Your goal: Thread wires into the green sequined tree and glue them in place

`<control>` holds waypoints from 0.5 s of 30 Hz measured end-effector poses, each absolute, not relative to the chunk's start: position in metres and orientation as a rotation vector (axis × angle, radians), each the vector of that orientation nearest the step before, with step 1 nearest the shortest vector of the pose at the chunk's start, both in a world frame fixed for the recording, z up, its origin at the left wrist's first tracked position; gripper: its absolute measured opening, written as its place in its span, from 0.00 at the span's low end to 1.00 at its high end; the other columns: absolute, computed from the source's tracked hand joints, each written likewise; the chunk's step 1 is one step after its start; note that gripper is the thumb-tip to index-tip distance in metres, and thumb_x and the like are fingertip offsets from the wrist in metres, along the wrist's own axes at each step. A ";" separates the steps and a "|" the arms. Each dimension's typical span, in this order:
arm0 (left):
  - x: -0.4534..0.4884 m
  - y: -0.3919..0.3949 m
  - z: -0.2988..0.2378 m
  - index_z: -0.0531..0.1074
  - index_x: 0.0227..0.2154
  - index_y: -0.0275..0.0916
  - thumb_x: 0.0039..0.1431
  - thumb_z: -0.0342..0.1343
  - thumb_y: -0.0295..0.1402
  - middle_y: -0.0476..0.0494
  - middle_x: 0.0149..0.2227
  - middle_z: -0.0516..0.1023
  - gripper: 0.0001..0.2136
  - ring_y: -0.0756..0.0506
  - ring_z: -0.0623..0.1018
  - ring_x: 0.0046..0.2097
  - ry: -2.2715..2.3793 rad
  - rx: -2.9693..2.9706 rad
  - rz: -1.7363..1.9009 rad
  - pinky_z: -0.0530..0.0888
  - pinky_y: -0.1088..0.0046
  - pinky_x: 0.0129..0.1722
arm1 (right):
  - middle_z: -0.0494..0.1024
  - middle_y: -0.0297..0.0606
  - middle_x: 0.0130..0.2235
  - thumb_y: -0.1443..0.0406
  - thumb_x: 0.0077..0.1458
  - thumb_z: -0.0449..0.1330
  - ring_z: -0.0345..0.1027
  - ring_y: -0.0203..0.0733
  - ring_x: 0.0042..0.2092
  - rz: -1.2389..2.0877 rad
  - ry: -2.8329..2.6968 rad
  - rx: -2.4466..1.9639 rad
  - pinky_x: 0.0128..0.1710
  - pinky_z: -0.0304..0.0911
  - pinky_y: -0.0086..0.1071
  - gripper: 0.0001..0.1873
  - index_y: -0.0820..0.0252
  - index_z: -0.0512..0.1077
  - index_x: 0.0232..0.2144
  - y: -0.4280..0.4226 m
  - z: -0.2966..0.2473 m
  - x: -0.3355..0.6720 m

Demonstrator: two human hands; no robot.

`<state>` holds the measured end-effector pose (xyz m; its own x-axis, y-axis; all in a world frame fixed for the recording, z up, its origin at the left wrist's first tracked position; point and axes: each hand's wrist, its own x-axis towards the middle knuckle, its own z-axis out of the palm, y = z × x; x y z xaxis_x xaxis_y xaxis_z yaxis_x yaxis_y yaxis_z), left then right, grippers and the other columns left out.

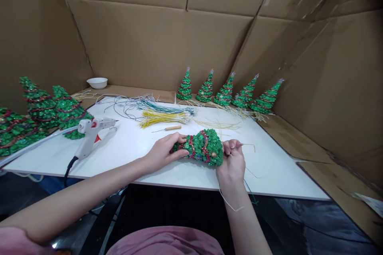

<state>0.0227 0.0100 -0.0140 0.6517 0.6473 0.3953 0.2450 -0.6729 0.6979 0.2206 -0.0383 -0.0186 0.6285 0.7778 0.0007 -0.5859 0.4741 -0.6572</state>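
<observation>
A green tinsel-like Christmas tree [205, 147] with red garland lies on its side, base toward the right, above the front part of the white table. My left hand [167, 150] wraps round its narrow end. At the base, my right hand [232, 159] has its fingers closed on a thin pale wire [248, 144], whose bent end sticks out to the right. Other thin wires [230, 205], white and green, hang near my right wrist. The inside of the tree's base is hidden from me.
A white glue gun [92, 135] stands at the left beside several larger green trees [70, 111]. Behind my hands lie an awl [172, 128], a yellow wire bundle [163, 118] and green wires [164, 106]. Several small trees [225, 92] line the back; a white bowl [98, 83] sits back left.
</observation>
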 end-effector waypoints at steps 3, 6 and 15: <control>0.022 0.010 -0.014 0.62 0.36 0.40 0.61 0.54 0.40 0.37 0.48 0.75 0.09 0.39 0.74 0.53 0.688 2.272 0.852 0.70 0.64 0.48 | 0.52 0.22 0.16 0.59 0.60 0.56 0.48 0.30 0.19 0.832 -0.331 -0.678 0.22 0.50 0.26 0.22 0.58 0.54 0.19 -0.037 -0.019 0.221; 0.022 0.011 -0.015 0.63 0.37 0.40 0.61 0.55 0.40 0.37 0.50 0.75 0.10 0.40 0.73 0.53 0.688 2.260 0.843 0.69 0.63 0.49 | 0.53 0.22 0.16 0.59 0.59 0.56 0.48 0.30 0.19 0.808 -0.345 -0.683 0.23 0.51 0.26 0.21 0.58 0.55 0.19 -0.037 -0.018 0.221; 0.022 0.008 -0.015 0.62 0.41 0.41 0.59 0.58 0.39 0.37 0.53 0.73 0.13 0.41 0.74 0.53 0.667 2.223 0.877 0.70 0.63 0.50 | 0.53 0.22 0.18 0.48 0.48 0.64 0.49 0.30 0.21 0.759 -0.460 -0.748 0.25 0.54 0.30 0.25 0.57 0.57 0.21 -0.038 -0.021 0.222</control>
<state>0.0215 0.0079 -0.0146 0.6471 0.6478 0.4021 0.2138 -0.6604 0.7199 0.2224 -0.0379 -0.0210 0.6487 0.7530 0.1104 -0.4458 0.4935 -0.7468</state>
